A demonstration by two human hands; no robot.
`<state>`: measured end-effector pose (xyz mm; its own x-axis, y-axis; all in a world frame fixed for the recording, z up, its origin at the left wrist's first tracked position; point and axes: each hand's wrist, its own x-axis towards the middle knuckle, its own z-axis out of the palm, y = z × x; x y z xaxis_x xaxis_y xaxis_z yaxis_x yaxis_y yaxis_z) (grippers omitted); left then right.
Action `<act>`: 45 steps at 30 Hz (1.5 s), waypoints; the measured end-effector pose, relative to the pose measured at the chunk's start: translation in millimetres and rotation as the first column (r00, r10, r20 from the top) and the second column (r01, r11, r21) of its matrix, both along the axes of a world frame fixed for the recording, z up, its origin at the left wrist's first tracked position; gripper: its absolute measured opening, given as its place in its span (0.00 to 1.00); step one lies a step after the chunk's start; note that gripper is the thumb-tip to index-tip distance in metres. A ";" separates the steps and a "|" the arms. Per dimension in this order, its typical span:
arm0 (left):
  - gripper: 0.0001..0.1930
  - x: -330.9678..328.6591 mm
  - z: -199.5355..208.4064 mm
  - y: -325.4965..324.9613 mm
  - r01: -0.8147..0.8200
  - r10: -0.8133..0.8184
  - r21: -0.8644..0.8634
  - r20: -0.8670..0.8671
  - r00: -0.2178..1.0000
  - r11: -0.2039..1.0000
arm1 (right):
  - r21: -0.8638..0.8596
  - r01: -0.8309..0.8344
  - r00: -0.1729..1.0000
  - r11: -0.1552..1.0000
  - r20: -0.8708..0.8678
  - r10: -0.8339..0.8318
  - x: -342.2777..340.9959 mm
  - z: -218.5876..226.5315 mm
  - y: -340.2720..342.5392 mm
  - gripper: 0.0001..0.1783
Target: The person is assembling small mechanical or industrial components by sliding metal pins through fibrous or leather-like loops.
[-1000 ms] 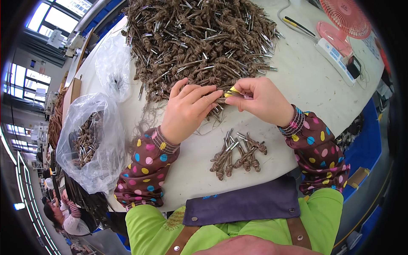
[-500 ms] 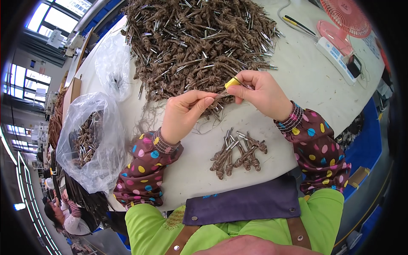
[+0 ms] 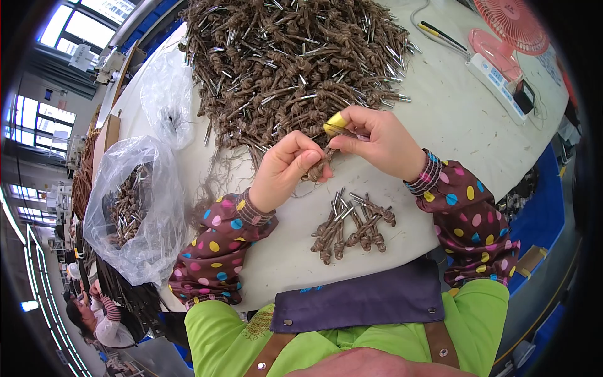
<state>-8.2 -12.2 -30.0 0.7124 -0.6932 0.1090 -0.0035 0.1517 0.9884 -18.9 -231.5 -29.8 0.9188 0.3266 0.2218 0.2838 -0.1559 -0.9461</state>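
Observation:
My left hand point(image 3: 284, 168) is closed in a pinch on a knotted brown cord point(image 3: 318, 169), just in front of a large heap. My right hand point(image 3: 384, 141) is closed too, its fingertips meeting the cord's upper end. A thin, dark metal tool point(image 3: 357, 133), perhaps thread snips, lies in the right fingers, its shape mostly hidden. Something yellow point(image 3: 336, 123) covers or sits against the right index fingertip. The heap of knotted brown cords point(image 3: 295, 69) has silvery metal tips. Nearer me lies a small group of finished-looking knotted cords point(image 3: 352, 229).
Left of the heap stand a clear plastic bag point(image 3: 135, 210) with more cords and another clear bag point(image 3: 166, 94). At the right are a pink fan point(image 3: 512, 28), a white power strip point(image 3: 496, 88) and a yellow-black pen-like tool point(image 3: 441, 36). A person point(image 3: 103, 320) sits at far left.
Both hands have come slightly down toward me. The cord's knot now shows below the left fingertips, and the right hand has tilted, bringing the yellow piece left.

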 end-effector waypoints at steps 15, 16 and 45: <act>0.10 -0.4 -8.1 -4.2 -0.186 0.184 0.020 0.090 0.979 0.982 | 0.409 -0.015 0.900 0.913 -0.391 0.190 -3.9 12.0 12.2 0.19; 0.10 0.6 -8.2 -4.2 -0.162 0.162 -0.004 -0.002 0.987 0.987 | 0.350 -0.012 0.915 0.937 -0.374 0.152 -4.2 12.3 9.7 0.16; 0.03 -1.6 7.9 -0.6 -0.470 0.269 0.288 0.532 0.803 0.834 | 0.050 0.136 0.982 0.989 -0.137 -0.128 -7.1 1.8 9.6 0.13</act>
<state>-9.8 -12.8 -22.1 0.8579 -0.4393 0.2663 -0.4366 -0.3501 0.8288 -26.0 -221.9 -27.9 0.9756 0.1901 0.1100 0.1354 -0.1261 -0.9827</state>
